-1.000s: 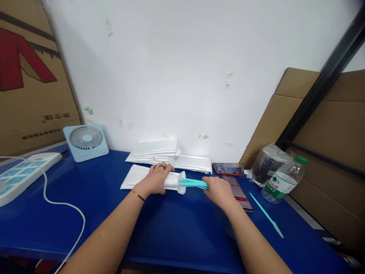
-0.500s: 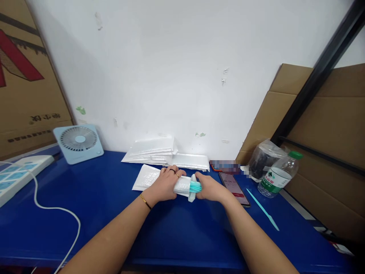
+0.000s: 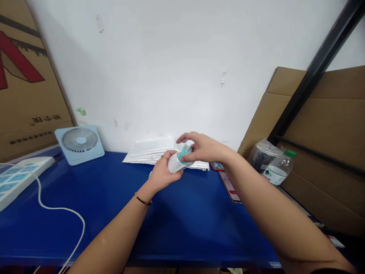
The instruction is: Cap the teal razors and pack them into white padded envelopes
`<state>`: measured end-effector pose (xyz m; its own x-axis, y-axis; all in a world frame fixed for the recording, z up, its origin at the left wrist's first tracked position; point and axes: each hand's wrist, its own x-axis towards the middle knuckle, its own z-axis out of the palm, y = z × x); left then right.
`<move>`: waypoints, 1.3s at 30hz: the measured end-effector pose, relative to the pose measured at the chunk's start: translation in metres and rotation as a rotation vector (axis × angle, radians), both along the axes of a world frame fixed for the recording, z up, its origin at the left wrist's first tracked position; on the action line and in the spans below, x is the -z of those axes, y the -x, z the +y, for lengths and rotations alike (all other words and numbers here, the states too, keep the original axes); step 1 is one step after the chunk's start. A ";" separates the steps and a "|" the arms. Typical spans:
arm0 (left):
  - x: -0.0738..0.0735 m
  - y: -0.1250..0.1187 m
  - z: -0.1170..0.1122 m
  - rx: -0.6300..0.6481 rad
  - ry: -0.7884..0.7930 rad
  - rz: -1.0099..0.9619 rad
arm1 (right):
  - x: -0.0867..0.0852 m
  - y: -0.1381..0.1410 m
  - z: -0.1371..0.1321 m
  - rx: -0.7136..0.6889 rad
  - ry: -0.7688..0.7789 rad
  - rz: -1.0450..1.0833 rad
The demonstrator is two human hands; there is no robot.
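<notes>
Left hand (image 3: 162, 174) grips a white mailer (image 3: 173, 164), yet unsealed, as right hand (image 3: 205, 147), fingers parted, hold unclear, meets turquoise sticks (image 3: 184, 151) partly inside.

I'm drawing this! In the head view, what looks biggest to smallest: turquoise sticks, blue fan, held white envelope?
Blue fan
Held white envelope, counting the part showing
Turquoise sticks, only partly showing
</notes>
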<state>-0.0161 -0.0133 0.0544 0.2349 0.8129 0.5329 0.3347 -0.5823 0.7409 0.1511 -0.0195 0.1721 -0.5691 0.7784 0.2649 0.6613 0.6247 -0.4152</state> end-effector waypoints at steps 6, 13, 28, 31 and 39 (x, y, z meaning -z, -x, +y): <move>-0.010 0.012 -0.005 0.160 0.096 -0.301 | -0.030 0.001 -0.014 -0.258 -0.113 0.094; -0.009 0.012 -0.011 0.243 -0.022 -0.094 | -0.002 -0.021 -0.004 -0.329 -0.216 -0.048; 0.023 -0.027 -0.029 0.254 -0.282 0.696 | 0.156 -0.074 -0.026 0.090 -0.293 0.572; 0.022 -0.023 -0.026 0.237 -0.244 0.634 | 0.164 -0.062 -0.037 0.098 -0.714 0.344; 0.014 -0.006 -0.014 0.293 -0.133 0.587 | 0.153 -0.070 -0.053 -0.047 -0.642 0.219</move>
<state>-0.0101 -0.0272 0.0407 0.7175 0.6076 0.3406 0.4746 -0.7843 0.3994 0.2213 -0.0723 0.0191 -0.4791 0.4046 0.7790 0.5706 0.8179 -0.0739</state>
